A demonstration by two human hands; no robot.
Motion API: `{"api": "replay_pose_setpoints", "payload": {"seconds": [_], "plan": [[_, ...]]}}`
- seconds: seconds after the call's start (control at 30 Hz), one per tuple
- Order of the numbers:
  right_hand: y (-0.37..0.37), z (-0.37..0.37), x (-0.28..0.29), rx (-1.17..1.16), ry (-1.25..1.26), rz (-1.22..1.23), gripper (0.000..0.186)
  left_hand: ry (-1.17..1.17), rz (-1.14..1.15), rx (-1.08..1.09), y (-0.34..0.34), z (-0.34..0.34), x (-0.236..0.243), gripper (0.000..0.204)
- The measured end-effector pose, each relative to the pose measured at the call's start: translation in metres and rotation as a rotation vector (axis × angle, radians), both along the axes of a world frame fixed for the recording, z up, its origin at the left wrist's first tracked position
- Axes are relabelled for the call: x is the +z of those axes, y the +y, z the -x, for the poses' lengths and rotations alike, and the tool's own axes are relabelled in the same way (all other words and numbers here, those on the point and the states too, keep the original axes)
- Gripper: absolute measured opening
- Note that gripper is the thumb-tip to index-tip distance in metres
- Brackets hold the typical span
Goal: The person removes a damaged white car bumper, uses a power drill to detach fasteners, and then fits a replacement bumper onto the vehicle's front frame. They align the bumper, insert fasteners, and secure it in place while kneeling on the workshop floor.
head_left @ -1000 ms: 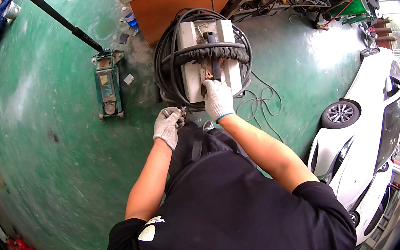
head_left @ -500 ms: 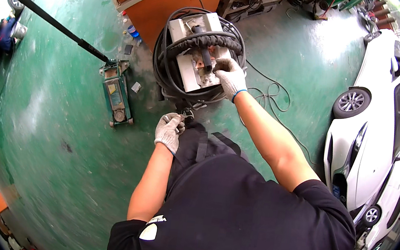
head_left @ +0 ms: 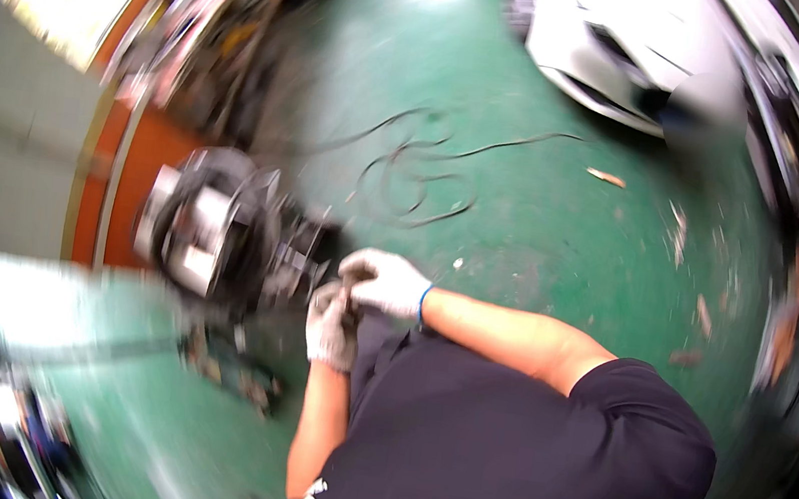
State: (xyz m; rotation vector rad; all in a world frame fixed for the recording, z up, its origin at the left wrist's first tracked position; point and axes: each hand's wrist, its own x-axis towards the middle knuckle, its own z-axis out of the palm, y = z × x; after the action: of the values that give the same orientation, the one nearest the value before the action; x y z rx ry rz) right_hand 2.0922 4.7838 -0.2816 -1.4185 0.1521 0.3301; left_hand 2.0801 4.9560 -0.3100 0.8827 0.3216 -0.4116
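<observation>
Both my hands wear pale knitted work gloves and meet close in front of my body. The fingers of my left hand (head_left: 333, 327) are closed and point upward. My right hand (head_left: 387, 282) comes in from the right, its fingertips pinched against the left ones. Whatever they hold between them is too small and blurred to name. Just left of the hands stands a light-coloured machine (head_left: 199, 269), smeared by motion, with thick black cables (head_left: 261, 231) coiled around it.
A long-handled floor jack (head_left: 237, 370) stands lower left. Thin cable (head_left: 422, 157) lies looped on the green floor (head_left: 544, 228). A white car (head_left: 618, 46) is at the far right. Beyond the machine are an orange-and-grey partition (head_left: 152, 151) and a cluttered rack (head_left: 234, 46).
My view has swung to the right, shifting the machine and jack leftward in the picture. My right hand has left the machine's top and come to my left hand.
</observation>
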Motion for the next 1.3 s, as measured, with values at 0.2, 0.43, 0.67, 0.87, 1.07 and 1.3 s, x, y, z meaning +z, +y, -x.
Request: {"api": "replay_pose_setpoints", "payload": {"seconds": [0.2,0.43,0.67,0.87,1.07,1.3], "plan": [[-0.13,0.124,-0.005,-0.351,-0.002,0.077,0.042,0.036,-0.126,-0.567,-0.129,0.036,0.001,0.006],[-0.209,0.22,-0.032,-0.893,0.074,-0.054,0.029,0.07,-0.112,-1.11,-0.265,0.055,-0.01,0.01],[-0.314,0.303,-0.071,-1.228,0.18,-0.012,0.028,0.14,-0.21,-1.393,-0.431,0.123,-0.05,0.015],[-0.455,0.393,-0.062,-1.358,0.294,0.06,0.028,0.206,-0.18,-1.678,-0.607,0.197,-0.069,0.011],[-0.547,0.492,-0.015,-1.689,0.116,-0.117,0.039,0.258,-0.153,-1.95,-0.764,0.283,-0.038,0.005],[-0.638,0.598,0.001,-1.929,0.023,-0.253,0.036,0.512,-0.068,-2.294,-0.921,0.396,-0.033,0.009]]}}
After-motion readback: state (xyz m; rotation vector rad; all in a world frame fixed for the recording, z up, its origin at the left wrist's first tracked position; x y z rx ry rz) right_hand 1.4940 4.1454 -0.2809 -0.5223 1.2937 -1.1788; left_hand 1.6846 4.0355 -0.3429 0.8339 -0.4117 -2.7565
